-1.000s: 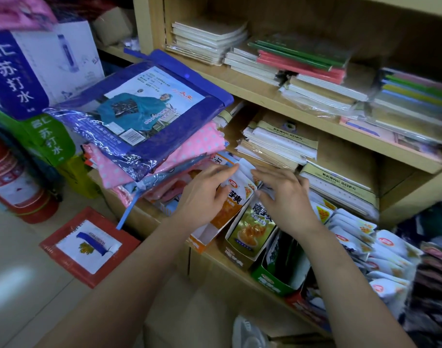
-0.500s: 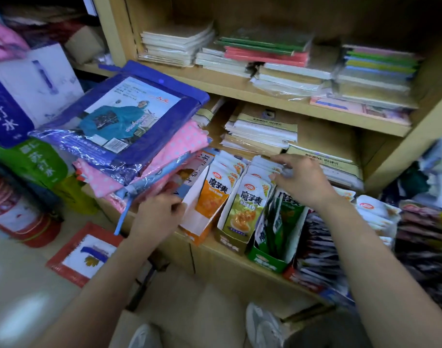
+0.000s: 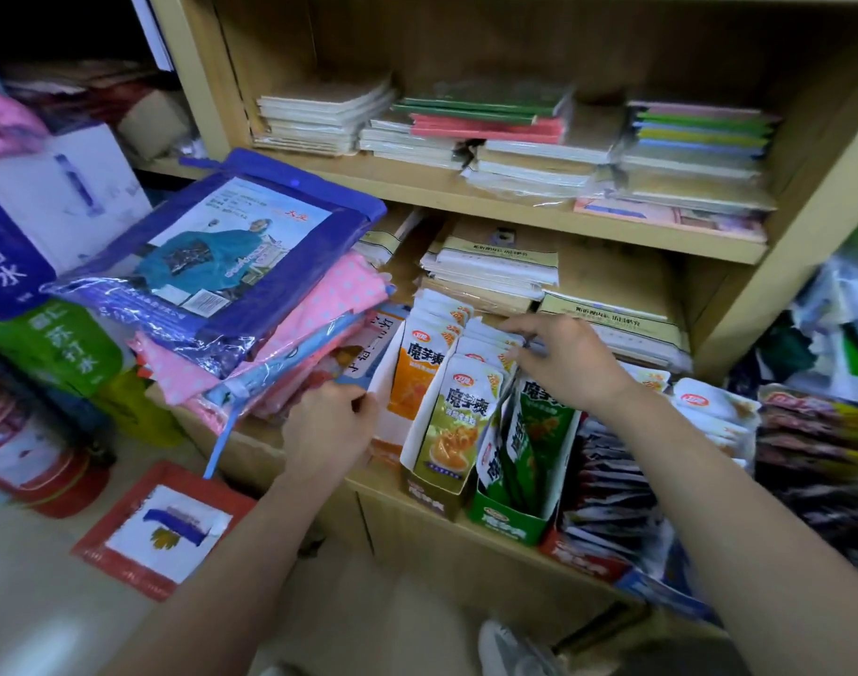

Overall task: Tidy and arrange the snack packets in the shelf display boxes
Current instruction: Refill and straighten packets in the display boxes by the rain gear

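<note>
Head view: the snack packets [image 3: 458, 407] stand upright in open boxes on the lower shelf [image 3: 251, 439]. The right hand [image 3: 568, 363] pinches packet tops in the middle box [image 3: 429, 495]. The left hand [image 3: 327, 426] grips the orange box [image 3: 387, 429] by its side wall. Pressing the tops level while bracing that box against the raincoat packs [image 3: 231, 256] should leave tidy rows.
</note>
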